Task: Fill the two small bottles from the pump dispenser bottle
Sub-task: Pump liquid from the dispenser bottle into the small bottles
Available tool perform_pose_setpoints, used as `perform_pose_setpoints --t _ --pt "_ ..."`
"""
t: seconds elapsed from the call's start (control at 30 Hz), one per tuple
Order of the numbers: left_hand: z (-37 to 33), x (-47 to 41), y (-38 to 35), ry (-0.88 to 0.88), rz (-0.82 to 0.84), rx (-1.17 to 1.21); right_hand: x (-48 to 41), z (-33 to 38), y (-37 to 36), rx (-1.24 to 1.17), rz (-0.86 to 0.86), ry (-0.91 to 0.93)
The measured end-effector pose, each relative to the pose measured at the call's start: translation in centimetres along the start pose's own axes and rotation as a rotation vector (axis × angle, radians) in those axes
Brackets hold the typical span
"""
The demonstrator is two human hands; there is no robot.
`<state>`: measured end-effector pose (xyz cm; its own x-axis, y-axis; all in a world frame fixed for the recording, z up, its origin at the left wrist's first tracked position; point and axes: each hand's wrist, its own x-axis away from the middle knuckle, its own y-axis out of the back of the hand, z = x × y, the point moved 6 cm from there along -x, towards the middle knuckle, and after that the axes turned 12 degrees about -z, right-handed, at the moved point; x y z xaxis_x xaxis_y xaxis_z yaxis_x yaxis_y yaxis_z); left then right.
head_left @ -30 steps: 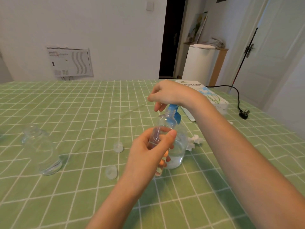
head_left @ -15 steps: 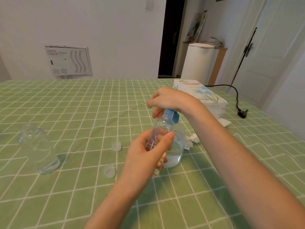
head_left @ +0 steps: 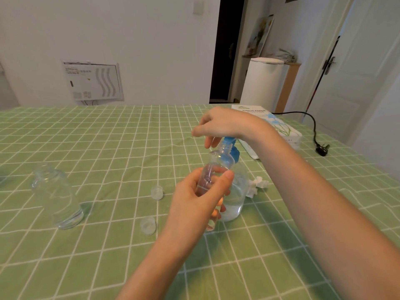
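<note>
My left hand [head_left: 199, 198] grips a small clear bottle [head_left: 213, 167], tilted with its open mouth up under the blue pump head [head_left: 230, 146] of the dispenser bottle [head_left: 237, 191]. The dispenser stands on the table just behind the small bottle and holds a little clear liquid at the bottom. My right hand [head_left: 225, 124] rests on top of the pump head, fingers hanging over its front. The other clear bottle [head_left: 56, 195] stands uncapped at the left. Two clear caps, one [head_left: 157, 192] nearer the middle and one [head_left: 148, 225] closer to me, lie on the cloth between them.
A green checked tablecloth [head_left: 108, 148] covers the table. A tissue paper box [head_left: 279, 128] lies behind my right wrist, a crumpled tissue [head_left: 257, 185] beside the dispenser. A black cord with a plug [head_left: 322, 149] trails at the far right edge.
My right hand dipped onto the pump head half a second ago and has come back up slightly. The small bottle stays held under the spout.
</note>
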<state>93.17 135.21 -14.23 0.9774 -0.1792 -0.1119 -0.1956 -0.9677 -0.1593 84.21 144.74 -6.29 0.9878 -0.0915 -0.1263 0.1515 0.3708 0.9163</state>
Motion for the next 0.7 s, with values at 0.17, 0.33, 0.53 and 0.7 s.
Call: perform_pose_setpoints --t 0.17,0.33,0.53,0.7 --pt "0.0 0.0 0.0 0.001 0.001 0.002 0.2 -0.4 -0.1 -0.076 0.004 -0.048" --pt "0.3 0.1 0.0 0.012 -0.012 -0.014 0.4 -1.1 -1.2 -0.099 0.037 -0.081" --pt "0.4 0.1 0.0 0.027 -0.011 -0.003 0.3 -1.2 -1.3 -0.100 0.038 -0.083" --pt "0.1 0.1 -0.1 0.020 0.010 -0.006 0.0 -0.9 -0.1 -0.079 -0.026 -0.050"
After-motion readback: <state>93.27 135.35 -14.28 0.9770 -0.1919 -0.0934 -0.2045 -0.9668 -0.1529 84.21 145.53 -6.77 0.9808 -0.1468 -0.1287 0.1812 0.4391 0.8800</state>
